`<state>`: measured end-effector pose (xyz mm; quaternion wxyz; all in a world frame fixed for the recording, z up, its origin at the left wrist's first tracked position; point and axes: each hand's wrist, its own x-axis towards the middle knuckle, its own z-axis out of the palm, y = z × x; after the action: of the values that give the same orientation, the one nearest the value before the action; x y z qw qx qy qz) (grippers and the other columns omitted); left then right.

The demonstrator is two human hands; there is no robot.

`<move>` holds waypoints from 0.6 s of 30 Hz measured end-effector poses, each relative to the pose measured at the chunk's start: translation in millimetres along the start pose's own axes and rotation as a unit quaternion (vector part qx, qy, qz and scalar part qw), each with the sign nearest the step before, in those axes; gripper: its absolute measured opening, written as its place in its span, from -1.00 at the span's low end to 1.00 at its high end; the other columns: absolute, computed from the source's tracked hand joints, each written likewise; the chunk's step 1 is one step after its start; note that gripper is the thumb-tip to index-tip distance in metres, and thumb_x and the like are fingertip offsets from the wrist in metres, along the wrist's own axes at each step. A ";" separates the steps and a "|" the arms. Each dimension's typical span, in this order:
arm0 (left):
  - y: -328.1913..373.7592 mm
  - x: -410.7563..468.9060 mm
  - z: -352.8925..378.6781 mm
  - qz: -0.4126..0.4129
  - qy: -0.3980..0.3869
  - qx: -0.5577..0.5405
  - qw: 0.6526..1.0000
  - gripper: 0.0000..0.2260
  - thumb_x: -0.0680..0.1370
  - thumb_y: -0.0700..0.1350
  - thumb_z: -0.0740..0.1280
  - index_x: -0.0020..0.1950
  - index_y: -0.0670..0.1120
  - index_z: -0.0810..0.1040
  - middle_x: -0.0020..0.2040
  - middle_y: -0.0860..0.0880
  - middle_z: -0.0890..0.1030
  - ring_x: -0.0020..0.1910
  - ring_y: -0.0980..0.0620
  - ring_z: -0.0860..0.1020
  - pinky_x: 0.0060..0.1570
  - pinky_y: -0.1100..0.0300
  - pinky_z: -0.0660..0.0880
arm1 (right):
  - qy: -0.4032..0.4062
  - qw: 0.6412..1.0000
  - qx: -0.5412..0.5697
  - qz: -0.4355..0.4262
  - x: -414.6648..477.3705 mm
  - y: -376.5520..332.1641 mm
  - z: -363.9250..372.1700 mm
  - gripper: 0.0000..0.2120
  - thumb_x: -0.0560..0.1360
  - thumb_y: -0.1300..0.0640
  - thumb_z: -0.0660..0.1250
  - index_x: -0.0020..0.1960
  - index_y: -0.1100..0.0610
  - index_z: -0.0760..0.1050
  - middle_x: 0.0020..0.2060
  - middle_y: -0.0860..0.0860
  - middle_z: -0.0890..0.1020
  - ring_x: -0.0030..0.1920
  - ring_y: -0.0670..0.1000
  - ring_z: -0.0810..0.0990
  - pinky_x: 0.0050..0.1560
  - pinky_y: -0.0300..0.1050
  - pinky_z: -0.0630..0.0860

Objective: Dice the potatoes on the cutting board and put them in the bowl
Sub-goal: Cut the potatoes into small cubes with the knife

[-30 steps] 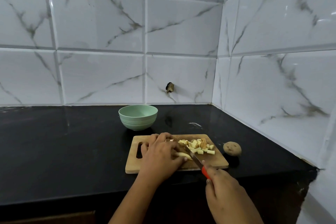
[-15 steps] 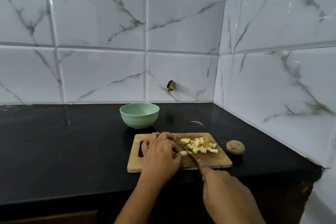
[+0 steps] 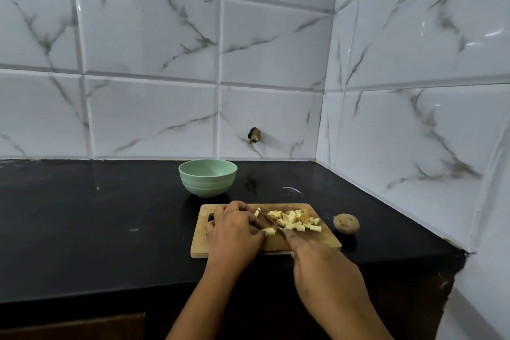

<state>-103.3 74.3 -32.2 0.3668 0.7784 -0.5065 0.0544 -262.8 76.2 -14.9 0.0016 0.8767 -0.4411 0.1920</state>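
A person's view looks down on a black worktop (image 3: 96,229) in a corner of white, marble-veined tiles. A wooden cutting board (image 3: 325,243) lies near the worktop's near edge.

The left hand (image 3: 234,232) rests on the board's left half. Its fingers are curled and its grip pinches down an uncut potato strip (image 3: 269,231), so the strip cannot slide. The knuckles are tucked, probably to keep the fingertips away from the blade.

The right hand (image 3: 325,265) comes in from the near right, its grip wrapped around the handle of a knife (image 3: 269,219). The handle itself is hidden under the hand. The blade slants toward the far left and meets the strip just beside the left fingers, set crosswise to cut cubes.

Right of the blade, a heap of diced potato (image 3: 296,219) lies on the board, apart from the cutting spot. A whole unpeeled potato (image 3: 346,223) sits on the worktop just beside the board's right edge, within easy reach.

A pale green bowl (image 3: 207,185) stands just beyond the board's far left corner, close by for the transfer. No pieces show inside it. Dicing appears to be under way, with the move to the bowl not yet begun.
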 end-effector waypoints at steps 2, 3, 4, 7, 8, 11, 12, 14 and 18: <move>-1.2 0.0 -0.3 0.002 0.003 -0.012 1.000 -0.87 0.44 0.06 0.40 -0.04 0.11 0.65 0.16 0.21 0.37 0.25 0.11 0.24 0.17 0.15 0.21 | 0.012 1.000 0.025 -0.011 -3.6 -1.1 -1.8 -0.51 0.64 0.08 0.04 0.51 -0.21 0.02 0.13 -0.09 0.53 0.01 -0.06 0.55 -0.15 -0.16 0.45; -2.2 -0.2 0.0 0.005 0.004 -0.020 1.000 -0.88 0.43 0.04 0.41 -0.06 0.10 0.66 0.14 0.20 0.37 0.25 0.10 0.24 0.14 0.18 0.22 | 0.006 0.999 0.030 -0.012 -5.9 -2.3 -1.8 -0.51 0.64 0.08 0.04 0.51 -0.22 0.02 0.13 -0.09 0.53 0.01 -0.06 0.55 -0.14 -0.16 0.46; -3.5 -0.3 -0.3 0.009 0.007 -0.027 1.000 -0.89 0.43 0.02 0.41 -0.07 0.09 0.66 0.12 0.19 0.37 0.24 0.09 0.25 0.12 0.21 0.23 | -0.001 1.000 0.029 -0.010 -5.8 -4.2 -1.6 -0.51 0.64 0.07 0.03 0.51 -0.23 0.01 0.14 -0.08 0.52 0.01 -0.06 0.55 -0.13 -0.15 0.46; -6.3 -1.1 0.0 0.025 0.018 -0.044 0.999 -0.89 0.43 -0.04 0.38 -0.09 0.05 0.67 0.03 0.20 0.34 0.19 0.10 0.28 0.09 0.26 0.23 | -0.038 0.999 0.017 0.006 -2.1 -8.2 -1.5 -0.50 0.64 0.05 0.02 0.51 -0.24 -0.03 0.18 -0.06 0.49 0.08 -0.04 0.53 -0.08 -0.15 0.42; -6.5 -1.2 0.7 0.026 0.019 -0.047 0.998 -0.88 0.43 -0.05 0.37 -0.09 0.05 0.67 0.02 0.20 0.34 0.18 0.10 0.28 0.08 0.27 0.23 | -0.050 0.999 0.013 0.017 -1.0 -9.8 -1.9 -0.48 0.64 0.06 0.03 0.52 -0.24 -0.05 0.21 -0.06 0.48 0.11 -0.03 0.52 -0.06 -0.15 0.41; -7.1 -0.7 2.6 0.029 0.022 -0.049 0.998 -0.88 0.44 -0.06 0.37 -0.07 0.05 0.67 0.03 0.20 0.34 0.16 0.12 0.27 0.05 0.29 0.21 | -0.064 0.997 -0.001 0.030 -2.0 -11.4 -0.1 -0.46 0.64 0.09 0.04 0.52 -0.23 -0.08 0.24 -0.05 0.47 0.13 -0.02 0.53 -0.07 -0.17 0.41; -7.5 0.0 3.2 0.032 0.023 -0.051 0.998 -0.89 0.44 -0.04 0.38 -0.07 0.06 0.67 0.03 0.21 0.35 0.16 0.13 0.26 0.05 0.30 0.21 | -0.064 0.998 -0.005 0.027 -2.7 -10.6 0.6 -0.45 0.63 0.10 0.04 0.53 -0.21 -0.07 0.23 -0.05 0.48 0.12 -0.03 0.53 -0.11 -0.17 0.40; -7.9 1.2 4.1 0.036 0.023 -0.050 0.998 -0.89 0.45 -0.02 0.39 -0.07 0.06 0.67 0.04 0.22 0.35 0.13 0.16 0.24 0.06 0.31 0.20 | -0.068 0.997 -0.006 0.023 -2.0 -9.8 2.0 -0.45 0.63 0.12 0.05 0.53 -0.19 -0.03 0.21 -0.05 0.50 0.10 -0.03 0.54 -0.15 -0.18 0.38; -7.5 1.4 4.2 0.034 0.024 -0.054 0.998 -0.91 0.45 -0.03 0.40 -0.09 0.05 0.67 0.03 0.22 0.37 0.15 0.15 0.25 0.06 0.30 0.22 | -0.081 0.996 -0.021 0.009 7.5 -9.7 4.7 -0.42 0.60 0.19 0.10 0.54 -0.13 0.01 0.11 -0.03 0.56 -0.01 -0.04 0.54 -0.16 -0.15 0.41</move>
<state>-97.7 72.3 -38.4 0.4182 0.7383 -0.5260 0.0576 -249.7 75.5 -15.0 -0.0177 0.8850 -0.4519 0.1108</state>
